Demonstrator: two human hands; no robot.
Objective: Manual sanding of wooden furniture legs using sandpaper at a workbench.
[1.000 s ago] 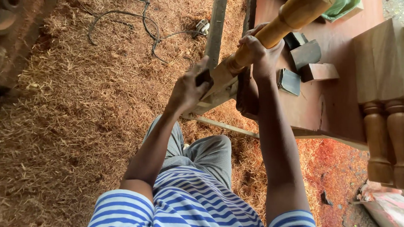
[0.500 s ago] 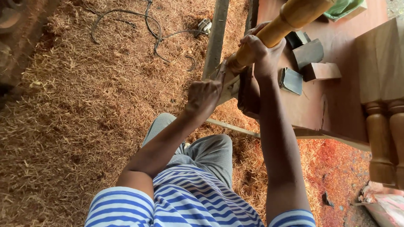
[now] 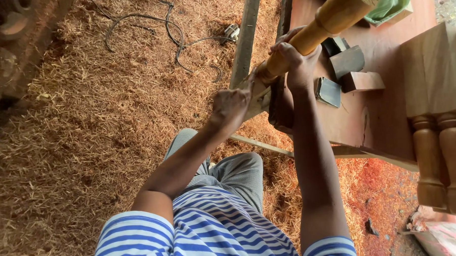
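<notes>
A long round wooden leg (image 3: 330,21) sticks out past the near edge of the worktop (image 3: 389,112). It is light yellow-brown and tilted, with its thick end high up over the worktop and its thin end low down, off the edge. The low end has a square pale block on it.

The right hand (image 3: 299,60) is wrapped tight around the thin part of the wooden leg, just above the edge of the worktop. The fingers curl over the top of it. The left hand (image 3: 231,103) is lower down, at the square block end. It is closed into a fist and presses on the block. I cannot tell if it holds something small inside.

On the worktop, just beside the right hand, lie three small things: a dark wedge block (image 3: 348,60), a brown wood block (image 3: 368,80), and a flat grey pad (image 3: 329,91). A green cloth (image 3: 390,3) sits at the far edge of the worktop, behind the thick end of the wooden leg. On the right side of the worktop lies a big pale wood piece with two turned legs (image 3: 441,156) side by side.

The floor (image 3: 77,148) under the person is covered in wood shavings. A dark cable (image 3: 169,31) curls on the shavings, well apart from the hands. A thin wooden post (image 3: 246,36) stands along the left edge of the worktop. The person wears a blue and white striped shirt (image 3: 216,229) and grey trousers.
</notes>
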